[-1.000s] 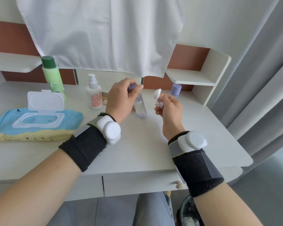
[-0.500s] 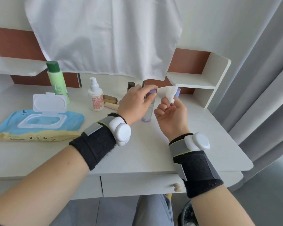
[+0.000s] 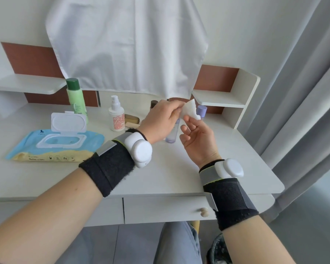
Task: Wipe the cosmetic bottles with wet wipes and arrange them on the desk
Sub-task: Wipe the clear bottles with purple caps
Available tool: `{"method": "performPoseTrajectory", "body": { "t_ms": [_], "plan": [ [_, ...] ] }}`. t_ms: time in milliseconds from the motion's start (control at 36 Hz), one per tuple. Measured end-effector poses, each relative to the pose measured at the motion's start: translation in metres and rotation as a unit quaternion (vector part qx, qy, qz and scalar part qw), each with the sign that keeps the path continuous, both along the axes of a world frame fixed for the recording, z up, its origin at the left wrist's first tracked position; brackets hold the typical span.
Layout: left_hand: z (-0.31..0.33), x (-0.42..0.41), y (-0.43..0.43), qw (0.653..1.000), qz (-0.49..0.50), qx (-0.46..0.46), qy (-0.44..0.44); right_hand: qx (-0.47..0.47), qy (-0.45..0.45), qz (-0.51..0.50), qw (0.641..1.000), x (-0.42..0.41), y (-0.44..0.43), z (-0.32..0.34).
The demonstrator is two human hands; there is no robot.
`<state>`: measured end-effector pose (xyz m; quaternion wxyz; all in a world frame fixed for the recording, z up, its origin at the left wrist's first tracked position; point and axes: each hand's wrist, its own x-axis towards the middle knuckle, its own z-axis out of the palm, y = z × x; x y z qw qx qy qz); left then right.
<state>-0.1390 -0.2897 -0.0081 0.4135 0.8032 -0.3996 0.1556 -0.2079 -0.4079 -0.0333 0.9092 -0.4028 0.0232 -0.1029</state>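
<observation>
Head: left grip [image 3: 160,121], seemingly, on wipe [image 3: 190,109]

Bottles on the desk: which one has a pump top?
The small white bottle with the red-printed label, just right of the tall green bottle, which has a flat cap.

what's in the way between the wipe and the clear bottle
No separate object. The wet wipe in the right hand sits against the left hand, whose fingers cover the top of the clear bottle; only its lower part shows.
</observation>
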Motion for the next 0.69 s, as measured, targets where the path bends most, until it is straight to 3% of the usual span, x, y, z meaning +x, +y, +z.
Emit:
{"method": "performPoseTrajectory", "body": {
  "t_ms": [83,194,417,583,695],
  "plan": [
    [0.003,-0.007,0.005,1.000,-0.006,0.002,0.004,-0.043,0.014,-0.013,0.999,-0.008,-0.002,-0.003],
    [0.006,-0.016,0.008,0.995,0.000,0.031,-0.098,-0.104,0.011,-0.048,0.993,-0.027,-0.009,-0.012],
    [-0.004,-0.014,0.005,0.999,-0.008,0.047,0.004,-0.160,0.061,-0.106,0.980,-0.030,-0.019,-0.020],
    [-0.009,-0.016,0.007,1.000,-0.002,0.011,-0.004,-0.183,0.078,-0.106,0.974,-0.031,-0.025,-0.025],
    [-0.026,-0.007,0.016,0.998,0.054,0.009,-0.027,-0.211,0.083,-0.102,0.969,-0.030,-0.023,-0.027]
  ]
}}
